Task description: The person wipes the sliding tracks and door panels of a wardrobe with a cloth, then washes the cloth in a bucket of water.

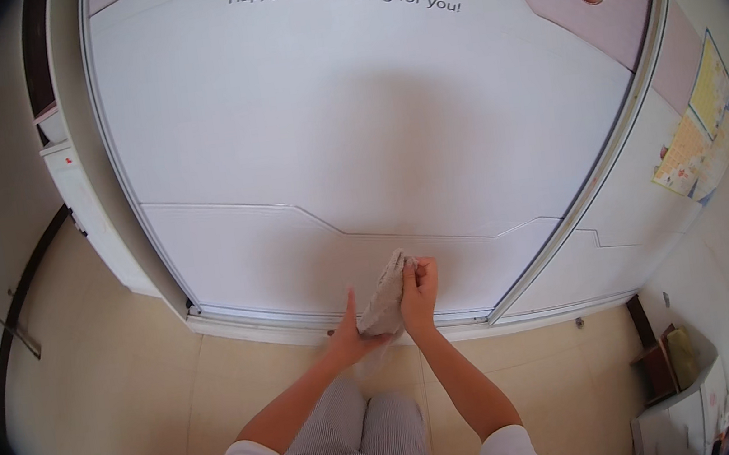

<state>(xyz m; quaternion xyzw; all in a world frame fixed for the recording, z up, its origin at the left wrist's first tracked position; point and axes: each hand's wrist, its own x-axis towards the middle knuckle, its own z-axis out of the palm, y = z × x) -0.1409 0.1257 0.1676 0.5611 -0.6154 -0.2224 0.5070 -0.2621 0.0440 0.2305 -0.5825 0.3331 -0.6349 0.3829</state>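
A folded, crumpled grey-beige cloth (384, 305) is between my two hands, in front of a white sliding door panel (297, 126). My right hand (417, 292) is closed on the cloth's upper right side, its fingers bent near the top edge. Lower down, my left hand (357, 341) holds the bottom of the cloth, with the thumb raised on the left and the fingers stretched beneath it. Part of the left fingers is hidden by the cloth.
The floor track (303, 321) of the sliding door runs along the panel's foot. Beige floor tiles (129, 384) lie below. A white cabinet side (99, 214) stands at the left, and a white box (683, 416) with other items sits at the lower right. Posters (700, 141) hang on the right.
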